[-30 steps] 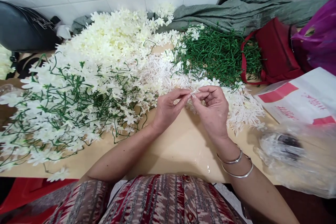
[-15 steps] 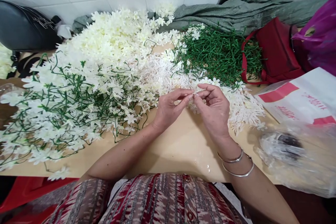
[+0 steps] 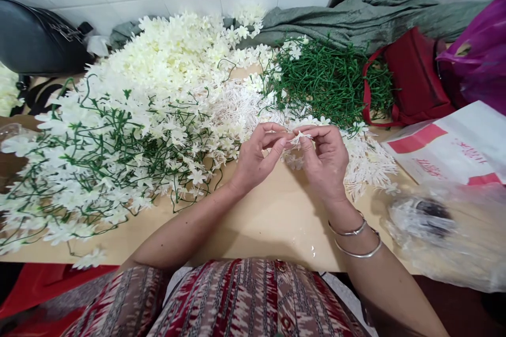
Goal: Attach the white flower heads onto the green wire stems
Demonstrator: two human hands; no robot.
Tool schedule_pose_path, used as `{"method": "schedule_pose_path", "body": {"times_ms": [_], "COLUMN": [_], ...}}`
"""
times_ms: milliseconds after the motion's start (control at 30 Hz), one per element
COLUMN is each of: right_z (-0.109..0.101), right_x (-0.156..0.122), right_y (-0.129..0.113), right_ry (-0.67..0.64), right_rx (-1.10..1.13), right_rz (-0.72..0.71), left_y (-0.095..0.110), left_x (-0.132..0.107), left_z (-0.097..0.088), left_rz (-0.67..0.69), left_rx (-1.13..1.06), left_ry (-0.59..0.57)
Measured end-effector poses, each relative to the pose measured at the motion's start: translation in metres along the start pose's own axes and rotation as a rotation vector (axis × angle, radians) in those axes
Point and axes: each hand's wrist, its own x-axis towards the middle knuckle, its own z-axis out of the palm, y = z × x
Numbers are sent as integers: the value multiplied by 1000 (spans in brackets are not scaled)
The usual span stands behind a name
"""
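Observation:
Between my fingertips is a small white artificial flower stamen (image 3: 299,138) with thin strands fanning out. My right hand (image 3: 326,166) is closed in a pinch on it, thumb against the fingers. My left hand (image 3: 253,163) is pinched too, its fingertips at the stamen's left end. Both hands hover over the front edge of a heap of loose white stamens (image 3: 237,102). To their left lie many white flowers on green stems (image 3: 130,142). Cream-white blossoms (image 3: 174,45) are heaped behind, and bare green plastic stems (image 3: 324,84) lie beyond my right hand.
A red bag (image 3: 419,76), a purple plastic bag (image 3: 482,58), a white-and-red paper bag (image 3: 454,142) and a clear plastic bag (image 3: 466,237) line the right side. A black bag (image 3: 39,37) sits back left. Green cloth (image 3: 308,23) runs along the tiled wall.
The white strands now show more clearly, spread between my fingertips. My right fingers have curled in around them, and my left fingertips have shifted slightly left.

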Motion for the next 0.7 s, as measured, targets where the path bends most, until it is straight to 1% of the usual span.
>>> {"method": "schedule_pose_path", "body": {"times_ms": [67,100,133,167,200,267,333,400,433,467,500,567,633,700], "right_z": [-1,-4,-7,-11,-16,-28,-40,-48,-51,-53,-54,-54,-53,-52], "right_x": [1,2,4,6,9,16,21,25,27,28,28,29,29,28], "right_y": [0,0,-1,-2,-4,-8,-11,-12,-12,-12,-12,-10,-9,-9], "right_ry": [39,62,84,107,131,176,208,213,212,206,203,189,182,176], "right_rx": [-8,-28,-49,-71,-88,-117,-125,-116,-108,-98,-85,-64,-47,-44], "right_rz": [18,17,9,-6,-27,-62,-78,-92,-97,-99,-101,-93,-91,-85], "left_y": [7,13,20,28,37,54,62,61,57,51,44,32,25,21], "left_x": [1,1,0,-3,-7,-21,-39,-58,-66,-73,-79,-88,-92,-92], "left_z": [-2,-3,-3,-3,-1,6,19,35,43,49,55,60,59,53], "left_rz": [42,72,99,127,151,186,261,345,377,381,359,279,207,194], "left_rx": [92,143,188,225,246,278,303,184,122,86,64,36,35,59], "left_ry": [36,34,-5,-95,-231,-616,-962,-1224,-1314,-1367,-1396,-1402,-1381,-1359]}}
